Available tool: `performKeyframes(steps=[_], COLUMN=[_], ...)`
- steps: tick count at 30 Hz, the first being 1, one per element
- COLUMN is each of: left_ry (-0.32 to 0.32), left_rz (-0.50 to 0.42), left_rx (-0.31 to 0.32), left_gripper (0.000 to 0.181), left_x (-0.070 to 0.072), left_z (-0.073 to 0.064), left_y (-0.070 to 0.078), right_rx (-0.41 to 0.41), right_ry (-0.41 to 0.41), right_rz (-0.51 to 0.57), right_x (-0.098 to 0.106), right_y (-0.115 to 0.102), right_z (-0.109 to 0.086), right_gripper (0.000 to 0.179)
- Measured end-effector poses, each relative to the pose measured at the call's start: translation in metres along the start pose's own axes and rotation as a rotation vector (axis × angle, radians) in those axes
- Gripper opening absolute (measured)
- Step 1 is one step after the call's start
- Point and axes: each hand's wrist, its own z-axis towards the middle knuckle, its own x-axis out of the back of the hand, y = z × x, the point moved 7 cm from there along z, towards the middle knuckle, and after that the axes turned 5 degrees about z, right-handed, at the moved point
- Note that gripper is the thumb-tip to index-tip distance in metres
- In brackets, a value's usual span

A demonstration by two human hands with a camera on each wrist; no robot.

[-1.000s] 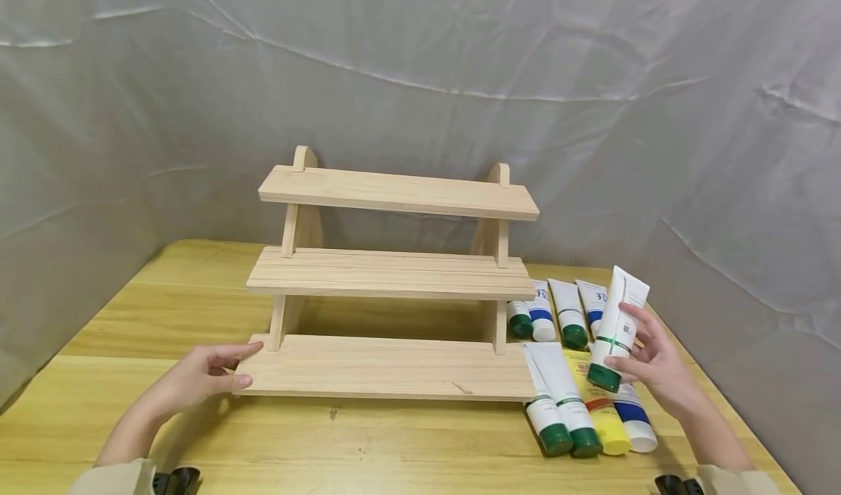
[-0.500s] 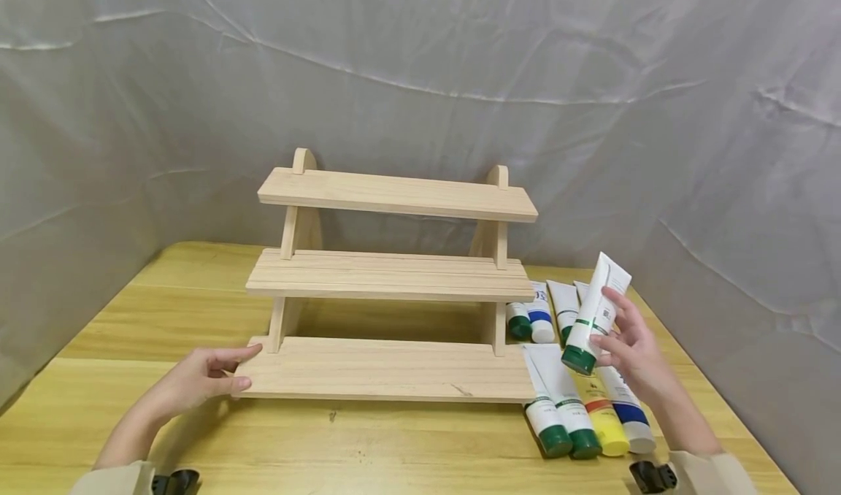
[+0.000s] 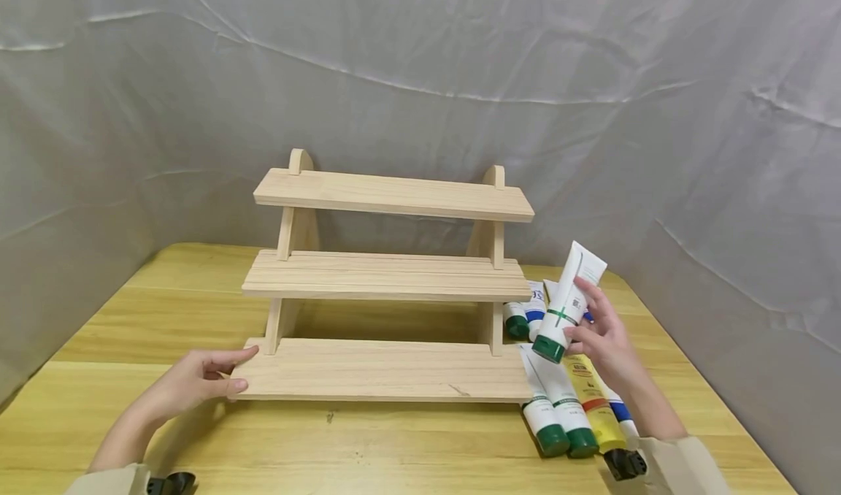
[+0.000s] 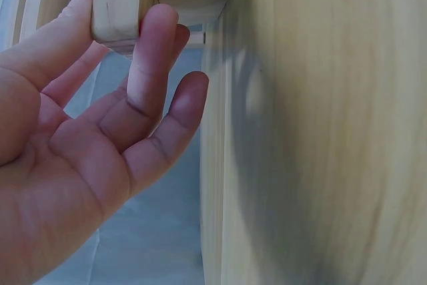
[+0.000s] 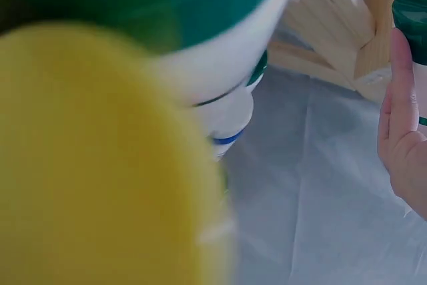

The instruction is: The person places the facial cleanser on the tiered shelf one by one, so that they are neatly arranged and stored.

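A white squeeze tube (image 3: 566, 301) with a green cap is held up in my right hand (image 3: 604, 338), tilted with its cap toward the lower left, beside the right end of a three-tier wooden display rack (image 3: 388, 367). In the right wrist view, part of that hand (image 5: 405, 135) shows at the right edge against the green cap (image 5: 411, 21). My left hand (image 3: 197, 384) grips the left end of the rack's bottom shelf. The left wrist view shows its thumb and fingers (image 4: 153, 58) pinching the board's end (image 4: 121, 5).
More tubes lie at the rack's right: green-capped white tubes (image 3: 558, 400), a yellow tube (image 3: 594, 400) and blue-banded ones (image 3: 535, 307). A grey cloth (image 3: 407, 57) hangs behind the wooden table (image 3: 368, 451).
My right hand has carried the white tube leftward and a little upward, toward the rack. The left hand keeps its grip on the bottom shelf. The view has shifted slightly.
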Motion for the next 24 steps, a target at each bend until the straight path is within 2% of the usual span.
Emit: performKeyframes(steps=[10, 24], left_ry=[-0.003, -0.004], left_rz=[0.002, -0.017], left_rx=[-0.014, 0.018], left_gripper=[0.048, 0.051], left_x=[0.000, 0.000], left_z=[0.000, 0.000], left_y=[-0.002, -0.003], right_rx=[0.043, 0.049], right_ry=[-0.015, 0.002], right_rz=[0.070, 0.067], right_x=[-0.020, -0.045], right_y=[-0.009, -0.007], right_z=[0.021, 0.040], right_gripper=[0.068, 0.068])
